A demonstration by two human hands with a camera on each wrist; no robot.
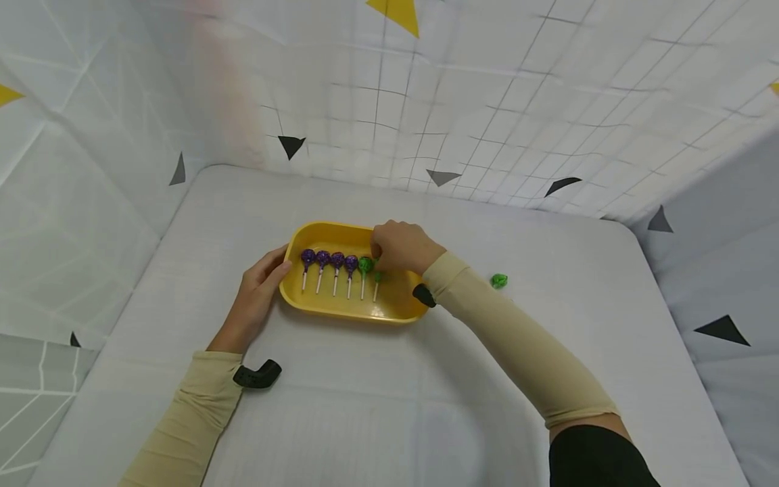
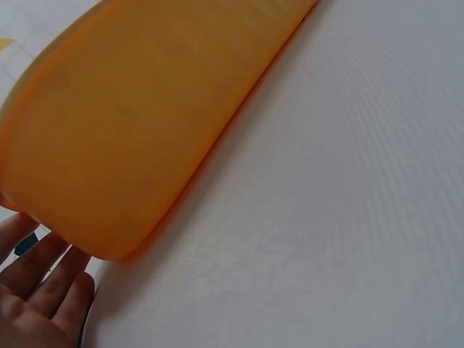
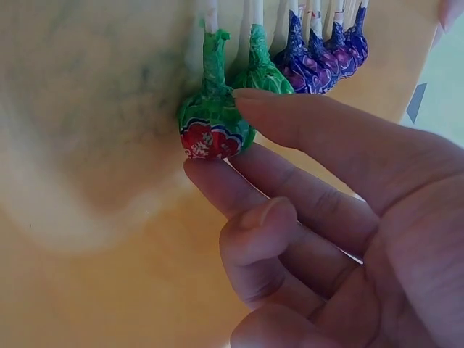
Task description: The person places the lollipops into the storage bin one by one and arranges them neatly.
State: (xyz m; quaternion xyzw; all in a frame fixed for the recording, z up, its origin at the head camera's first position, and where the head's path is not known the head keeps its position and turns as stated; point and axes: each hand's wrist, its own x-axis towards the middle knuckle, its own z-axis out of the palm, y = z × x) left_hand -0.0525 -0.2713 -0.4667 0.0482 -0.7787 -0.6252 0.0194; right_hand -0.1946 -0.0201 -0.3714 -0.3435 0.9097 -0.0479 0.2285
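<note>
A yellow tray (image 1: 347,313) holds a row of lollipops with white sticks. Several purple lollipops (image 1: 337,260) lie at its left, followed by a green lollipop (image 1: 365,264). My right hand (image 1: 403,247) reaches over the tray's far rim side and pinches another green lollipop (image 3: 210,127) by its wrapped head, between thumb and fingertips. Its stick lies alongside the row. My left hand (image 1: 258,291) holds the tray's left end, thumb at the rim and fingers (image 2: 51,275) against the outer wall.
One more green lollipop (image 1: 499,281) lies on the white table (image 1: 341,412), right of the tray, its head toward me. White patterned sheets (image 1: 389,101) rise behind the table and at both sides.
</note>
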